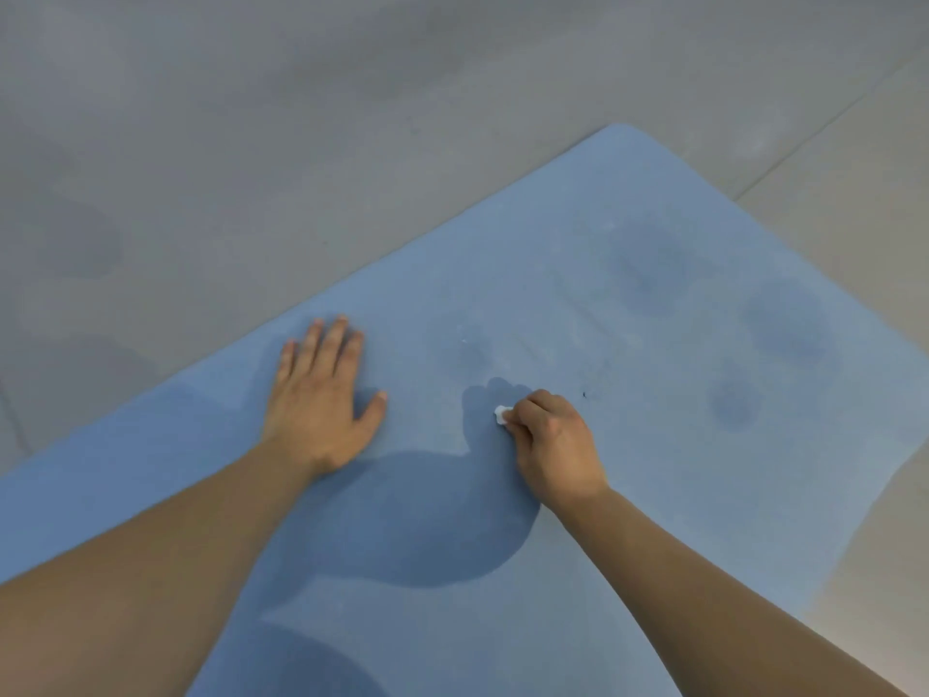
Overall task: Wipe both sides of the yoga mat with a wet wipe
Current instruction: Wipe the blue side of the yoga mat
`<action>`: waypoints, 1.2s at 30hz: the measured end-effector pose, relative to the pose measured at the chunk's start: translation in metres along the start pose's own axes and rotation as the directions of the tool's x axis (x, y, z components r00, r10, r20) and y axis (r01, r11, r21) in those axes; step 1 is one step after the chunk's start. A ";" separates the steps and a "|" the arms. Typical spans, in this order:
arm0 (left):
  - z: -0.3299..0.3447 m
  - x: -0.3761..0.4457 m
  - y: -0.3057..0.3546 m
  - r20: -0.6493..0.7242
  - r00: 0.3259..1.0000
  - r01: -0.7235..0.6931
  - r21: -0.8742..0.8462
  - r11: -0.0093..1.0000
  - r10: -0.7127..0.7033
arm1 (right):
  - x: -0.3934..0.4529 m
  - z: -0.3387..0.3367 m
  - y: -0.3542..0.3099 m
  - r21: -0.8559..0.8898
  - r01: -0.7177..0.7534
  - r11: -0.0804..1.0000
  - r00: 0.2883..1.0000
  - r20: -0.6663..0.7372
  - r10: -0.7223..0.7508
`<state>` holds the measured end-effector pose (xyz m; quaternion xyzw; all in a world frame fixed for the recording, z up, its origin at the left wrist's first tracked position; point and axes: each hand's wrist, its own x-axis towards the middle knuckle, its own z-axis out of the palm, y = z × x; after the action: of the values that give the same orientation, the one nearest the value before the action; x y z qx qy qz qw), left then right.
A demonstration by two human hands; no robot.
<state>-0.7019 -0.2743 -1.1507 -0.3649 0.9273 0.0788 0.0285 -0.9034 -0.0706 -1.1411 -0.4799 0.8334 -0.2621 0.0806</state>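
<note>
A blue yoga mat (603, 274) lies flat on the floor, running diagonally with a rounded corner at the far upper right. Dark damp patches mark its right part. My left hand (319, 399) rests palm down on the mat near its left edge, fingers spread. My right hand (550, 445) is closed in a fist around a small white wet wipe (501, 414), only a bit of which shows at the fingertips, pressed against the mat's middle.
Grey tiled floor (251, 118) surrounds the mat, with a grout line at the upper right. Lighter beige floor (879, 545) shows along the mat's right edge. My shadow falls on the mat between my arms.
</note>
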 end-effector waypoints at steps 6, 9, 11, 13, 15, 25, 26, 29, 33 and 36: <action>0.012 0.002 -0.025 -0.018 0.996 0.090 -0.024 0.996 -0.091 | 0.000 -0.004 0.001 -0.026 0.067 0.997 0.998 0.011 -0.066; 0.014 0.002 -0.026 -0.048 0.994 0.098 -0.030 0.995 -0.099 | 0.017 -0.015 0.021 -0.044 0.198 0.979 0.976 0.106 -0.192; 0.016 0.003 -0.028 -0.063 0.994 0.089 -0.034 0.995 -0.091 | 0.057 -0.025 0.047 -0.122 0.075 0.990 0.997 0.019 -0.074; 0.018 0.003 -0.030 -0.068 0.995 0.077 -0.034 0.996 -0.080 | 0.096 -0.031 0.066 -0.141 -0.190 0.972 0.979 -0.108 0.175; 0.019 0.003 -0.030 -0.064 0.995 0.076 -0.024 0.997 -0.078 | 0.110 -0.024 0.061 -0.104 -0.341 0.934 0.933 -0.159 0.323; 0.013 0.003 -0.025 -0.060 0.993 0.099 -0.022 0.995 -0.100 | 0.039 0.057 -0.078 0.144 0.116 0.983 0.984 0.120 -0.133; 0.012 0.003 -0.025 -0.059 0.993 0.100 -0.025 0.995 -0.101 | 0.046 0.053 -0.069 0.136 0.173 0.975 0.971 0.140 -0.192; 0.012 0.003 -0.024 -0.056 0.993 0.106 -0.017 0.994 -0.106 | 0.076 0.027 -0.021 0.001 0.297 0.955 0.951 0.090 -0.295; 0.011 0.002 -0.023 -0.061 0.992 0.112 -0.020 0.993 -0.114 | 0.121 -0.006 0.037 -0.182 -0.085 0.980 0.989 -0.133 0.062; 0.011 0.002 -0.024 -0.046 0.992 0.120 -0.011 0.993 -0.120 | 0.108 0.014 0.002 -0.153 -0.125 0.980 0.977 -0.189 0.095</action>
<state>-0.6875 -0.2910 -1.1648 -0.4219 0.9037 0.0721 0.0100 -0.9563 -0.1655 -1.1416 -0.4123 0.8812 -0.2303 -0.0206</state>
